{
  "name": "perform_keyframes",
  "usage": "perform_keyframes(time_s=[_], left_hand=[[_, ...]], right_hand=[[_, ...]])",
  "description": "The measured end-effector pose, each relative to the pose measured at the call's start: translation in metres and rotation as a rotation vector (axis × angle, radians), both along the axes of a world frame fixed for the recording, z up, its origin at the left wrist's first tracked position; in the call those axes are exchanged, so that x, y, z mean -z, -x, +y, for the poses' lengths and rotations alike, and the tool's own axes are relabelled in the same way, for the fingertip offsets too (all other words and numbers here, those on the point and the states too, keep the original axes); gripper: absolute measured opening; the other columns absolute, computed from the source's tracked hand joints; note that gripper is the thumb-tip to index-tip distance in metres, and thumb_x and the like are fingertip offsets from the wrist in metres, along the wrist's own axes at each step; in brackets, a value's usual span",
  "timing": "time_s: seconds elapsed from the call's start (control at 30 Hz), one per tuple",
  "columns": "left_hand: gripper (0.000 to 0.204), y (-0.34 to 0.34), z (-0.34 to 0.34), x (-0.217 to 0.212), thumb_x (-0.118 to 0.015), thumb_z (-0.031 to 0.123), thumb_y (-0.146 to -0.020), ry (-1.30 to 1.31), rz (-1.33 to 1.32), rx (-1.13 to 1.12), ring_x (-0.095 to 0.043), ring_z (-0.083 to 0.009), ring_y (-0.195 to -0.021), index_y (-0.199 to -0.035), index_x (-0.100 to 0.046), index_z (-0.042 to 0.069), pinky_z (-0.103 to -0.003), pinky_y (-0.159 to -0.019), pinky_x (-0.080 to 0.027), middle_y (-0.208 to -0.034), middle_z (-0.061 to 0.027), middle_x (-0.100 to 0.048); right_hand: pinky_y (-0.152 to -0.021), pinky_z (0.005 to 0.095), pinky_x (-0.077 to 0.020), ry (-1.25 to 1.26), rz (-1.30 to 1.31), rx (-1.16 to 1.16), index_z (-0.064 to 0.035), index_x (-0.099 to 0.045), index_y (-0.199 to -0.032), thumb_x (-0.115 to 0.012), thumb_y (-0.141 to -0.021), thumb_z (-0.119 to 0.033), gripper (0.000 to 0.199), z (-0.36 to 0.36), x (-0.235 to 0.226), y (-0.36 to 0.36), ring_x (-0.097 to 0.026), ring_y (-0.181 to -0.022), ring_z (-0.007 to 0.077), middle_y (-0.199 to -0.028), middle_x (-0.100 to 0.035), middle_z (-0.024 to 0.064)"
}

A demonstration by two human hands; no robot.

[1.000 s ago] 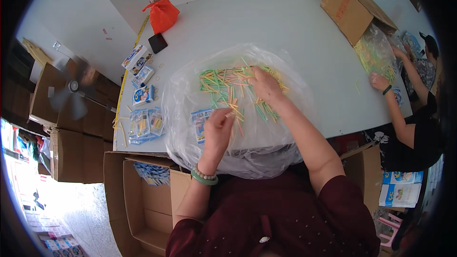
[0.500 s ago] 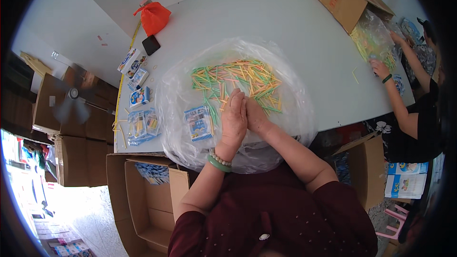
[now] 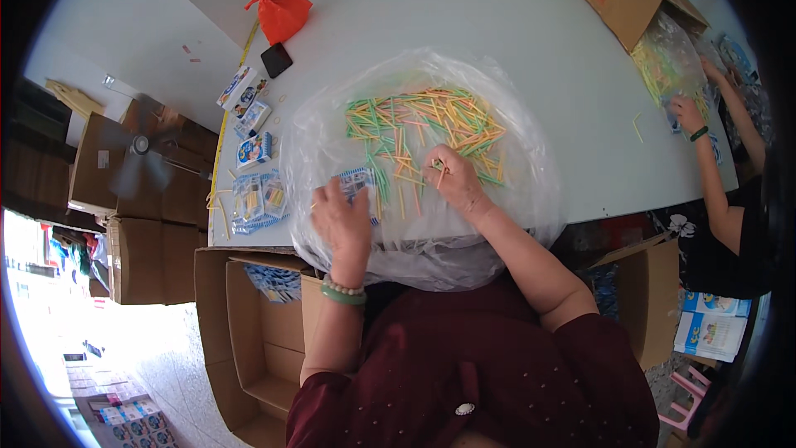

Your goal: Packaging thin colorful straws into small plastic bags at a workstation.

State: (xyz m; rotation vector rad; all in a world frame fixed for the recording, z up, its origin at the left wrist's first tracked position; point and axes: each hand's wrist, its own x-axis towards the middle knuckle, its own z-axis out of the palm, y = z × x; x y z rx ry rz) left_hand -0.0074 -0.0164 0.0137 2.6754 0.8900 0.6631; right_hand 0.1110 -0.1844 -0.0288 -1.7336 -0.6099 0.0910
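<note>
Two hands work on the clear plastic sheet: my left hand presses flat on a small blue packet, my right hand pinches coloured sticks mid-tabletop.

A: What can't you make out?

B: The left hand covers most of the small blue-printed packet on the clear plastic sheet. The right hand hides whichever coloured sticks its fingertips pinch.

A: Further out?

B: The fan off the table's left edge is a blur. The co-worker's hand by the right edge partly hides a bag of sticks.
</note>
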Motion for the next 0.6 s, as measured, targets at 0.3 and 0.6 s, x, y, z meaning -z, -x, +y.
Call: perform_keyframes(time_s=[0.3,0.6], left_hand=[[0.054,0.011,0.018,0.006,-0.077,0.042,-0.069,0.138,0.139,-0.106,-0.051,-0.0346,-0.104,-0.103,-0.057,0.004,-0.046,-0.088,-0.037,-0.106,-0.0153,-0.053],[0.049,0.007,0.018,0.010,-0.082,0.037,-0.062,0.164,0.115,-0.129,-0.051,-0.0327,-0.101,-0.091,-0.058,0.006,-0.045,-0.087,-0.035,-0.102,-0.0122,-0.054]], right_hand=[[-0.070,0.0336,-0.0478,0.138,-0.117,-0.049,-0.0057,-0.052,-0.103,-0.066,-0.079,-0.004,0.028,0.003,0.003,0.002,-0.060,-0.080,0.0240,-0.091,-0.061,0.0109],[-0.078,0.0430,-0.0466,0.424,-0.561,0.021,-0.0070,-0.043,-0.127,-0.063,-0.075,-0.002,0.056,0.006,-0.002,0.008,-0.060,-0.078,0.0356,-0.087,-0.063,0.0136]])
